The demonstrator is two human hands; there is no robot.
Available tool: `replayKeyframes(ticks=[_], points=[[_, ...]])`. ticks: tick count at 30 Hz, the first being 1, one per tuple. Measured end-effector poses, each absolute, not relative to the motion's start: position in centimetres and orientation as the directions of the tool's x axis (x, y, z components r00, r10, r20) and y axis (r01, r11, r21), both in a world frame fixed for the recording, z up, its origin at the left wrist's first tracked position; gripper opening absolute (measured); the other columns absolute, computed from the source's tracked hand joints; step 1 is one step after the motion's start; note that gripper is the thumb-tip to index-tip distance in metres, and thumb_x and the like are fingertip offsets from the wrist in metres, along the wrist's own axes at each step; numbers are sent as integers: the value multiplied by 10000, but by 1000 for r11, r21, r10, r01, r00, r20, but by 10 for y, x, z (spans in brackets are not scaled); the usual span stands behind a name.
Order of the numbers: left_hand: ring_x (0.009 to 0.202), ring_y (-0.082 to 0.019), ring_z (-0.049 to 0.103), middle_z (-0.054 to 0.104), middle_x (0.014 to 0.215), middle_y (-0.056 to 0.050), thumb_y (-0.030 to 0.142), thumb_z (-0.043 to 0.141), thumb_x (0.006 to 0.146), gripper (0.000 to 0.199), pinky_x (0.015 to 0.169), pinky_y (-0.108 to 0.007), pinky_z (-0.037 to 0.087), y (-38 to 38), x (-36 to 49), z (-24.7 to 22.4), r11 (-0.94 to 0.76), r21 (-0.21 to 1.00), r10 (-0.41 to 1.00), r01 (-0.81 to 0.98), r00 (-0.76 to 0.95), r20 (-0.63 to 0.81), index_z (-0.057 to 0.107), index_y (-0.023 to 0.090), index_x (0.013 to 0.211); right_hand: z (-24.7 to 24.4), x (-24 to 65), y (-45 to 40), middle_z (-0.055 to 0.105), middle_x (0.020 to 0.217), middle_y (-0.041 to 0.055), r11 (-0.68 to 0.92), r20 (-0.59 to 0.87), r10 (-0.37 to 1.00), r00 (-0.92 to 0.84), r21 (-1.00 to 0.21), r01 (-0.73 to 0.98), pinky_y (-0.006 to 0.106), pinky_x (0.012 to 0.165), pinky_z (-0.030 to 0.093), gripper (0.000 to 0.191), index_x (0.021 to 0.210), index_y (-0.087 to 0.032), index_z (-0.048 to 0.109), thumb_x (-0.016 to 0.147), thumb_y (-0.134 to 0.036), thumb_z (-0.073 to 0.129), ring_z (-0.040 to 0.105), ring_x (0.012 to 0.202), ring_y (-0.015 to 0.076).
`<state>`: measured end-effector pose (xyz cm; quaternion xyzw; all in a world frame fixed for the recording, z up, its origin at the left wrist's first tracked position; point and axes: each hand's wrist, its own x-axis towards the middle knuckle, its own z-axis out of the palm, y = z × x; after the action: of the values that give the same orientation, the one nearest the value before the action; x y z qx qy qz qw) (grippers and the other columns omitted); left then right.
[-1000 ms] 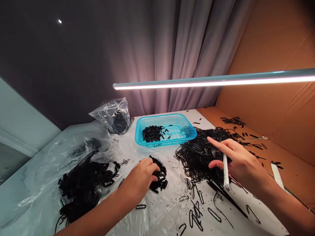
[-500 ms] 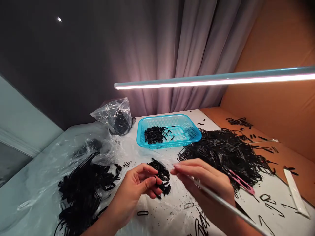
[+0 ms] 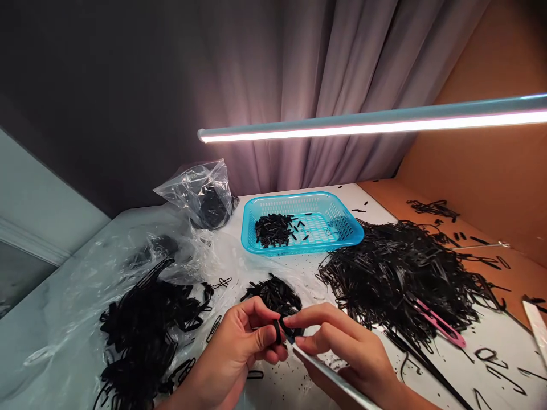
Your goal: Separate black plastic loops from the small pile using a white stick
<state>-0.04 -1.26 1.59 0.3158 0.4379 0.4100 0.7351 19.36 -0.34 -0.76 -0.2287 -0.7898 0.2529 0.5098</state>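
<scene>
Head view: looking forward and down across a white tabletop (image 3: 371, 196).
Left hand (image 3: 243, 347): fingers are closed narrowly, with a small black loop (image 3: 277, 331) pinched between the thumb and fingertips.
Right hand (image 3: 342, 347): fingers are curled narrowly, the fingertips pressed against the same loop. A long white strip (image 3: 329, 376) is gripped beneath them, its end just beside the loop.
Loop position: held above the near middle of the tabletop, just in front of a small heap of black loops (image 3: 273, 295).
Left of the hands: a tangled heap of black loops (image 3: 137, 336) is laid on a transparent plastic sheet (image 3: 72, 285).
Right of the hands: a larger black heap (image 3: 397, 273) is spread, with a pink-handled tool (image 3: 440, 323) lying on its near edge.
Far edge: a blue plastic basket (image 3: 299, 196) containing black loops is placed beside a plastic bag (image 3: 200, 193) of dark contents.
Right edge: loose loops are scattered on a cardboard panel (image 3: 470, 216).
</scene>
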Motion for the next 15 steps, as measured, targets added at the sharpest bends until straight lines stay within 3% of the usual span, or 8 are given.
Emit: replayKeyframes(ticks=[6, 15], points=[[561, -98, 592, 612, 640, 12, 195, 726, 751, 192, 546, -200, 404, -13, 2, 14, 443, 842, 888, -309, 280, -365, 540, 150, 767, -10, 193, -4, 653, 1035, 106, 768, 690, 615, -381, -634, 92, 216, 713, 527, 83, 908, -160, 592, 837, -115, 583, 647, 865, 151], [564, -93, 577, 598, 638, 15, 171, 727, 747, 185, 565, -210, 398, -15, 1, 16, 431, 836, 894, -339, 291, -342, 545, 144, 757, -11, 194, -6, 641, 1064, 93, 768, 686, 612, -394, -634, 90, 198, 771, 516, 91, 891, -152, 570, 826, -100, 607, 644, 900, 134]])
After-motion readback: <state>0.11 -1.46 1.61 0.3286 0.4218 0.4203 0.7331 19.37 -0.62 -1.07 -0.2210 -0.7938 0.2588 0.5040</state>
